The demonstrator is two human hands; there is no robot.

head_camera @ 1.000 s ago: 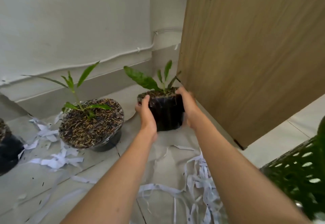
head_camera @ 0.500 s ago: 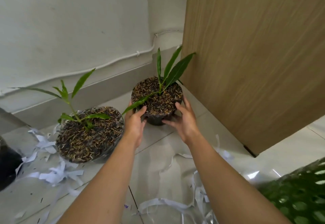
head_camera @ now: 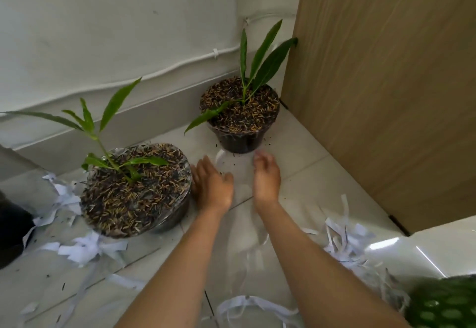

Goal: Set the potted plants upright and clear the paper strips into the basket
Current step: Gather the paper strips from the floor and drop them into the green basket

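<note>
A small dark potted plant (head_camera: 240, 124) stands upright in the corner between the wall and the wooden panel. A larger potted plant (head_camera: 135, 191) stands upright to its left. My left hand (head_camera: 213, 186) and my right hand (head_camera: 266, 175) hover just in front of the small pot, apart from it, fingers loose and holding nothing. White paper strips (head_camera: 340, 240) lie scattered on the tiles to the right, and a second patch of paper strips (head_camera: 85, 247) lies in front of the large pot. The green basket (head_camera: 443, 304) shows at the bottom right corner.
A wooden panel (head_camera: 386, 82) rises on the right, close to the small pot. A white wall (head_camera: 116, 31) with a cable runs behind the plants. Another dark pot (head_camera: 11, 227) is cut off at the left edge. Soil crumbs dot the tiles.
The small pot went from tipped in both hands to standing upright in the corner. Both hands have let go of it and drawn back towards me.
</note>
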